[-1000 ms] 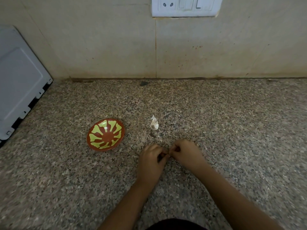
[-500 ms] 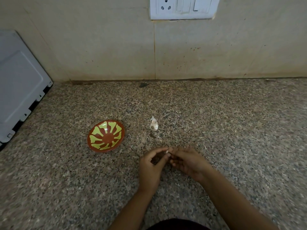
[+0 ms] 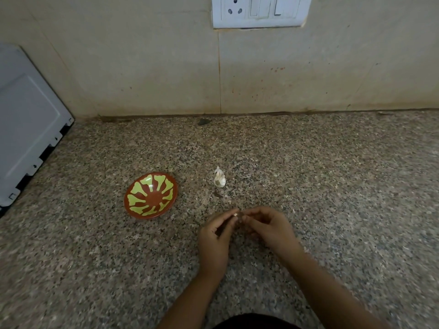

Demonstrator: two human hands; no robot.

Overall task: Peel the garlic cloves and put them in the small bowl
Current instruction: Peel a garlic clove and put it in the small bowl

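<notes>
My left hand (image 3: 215, 236) and my right hand (image 3: 269, 227) meet fingertip to fingertip just above the counter. Between them they pinch a small garlic clove (image 3: 236, 215), of which only a pale tip shows. A white garlic piece with papery skin (image 3: 219, 178) lies on the counter a little beyond my hands. The small brown bowl with yellow-green markings (image 3: 150, 195) sits to the left of my hands, and nothing is visible inside it.
The speckled granite counter (image 3: 332, 198) runs back to a beige tiled wall. A grey appliance panel (image 3: 26, 124) leans at the far left. A white socket and switch plate (image 3: 259, 11) is on the wall above.
My hands have lifted slightly and the fingers have loosened from tight fists into a fingertip pinch on the clove. The bowl and the garlic piece have not moved.
</notes>
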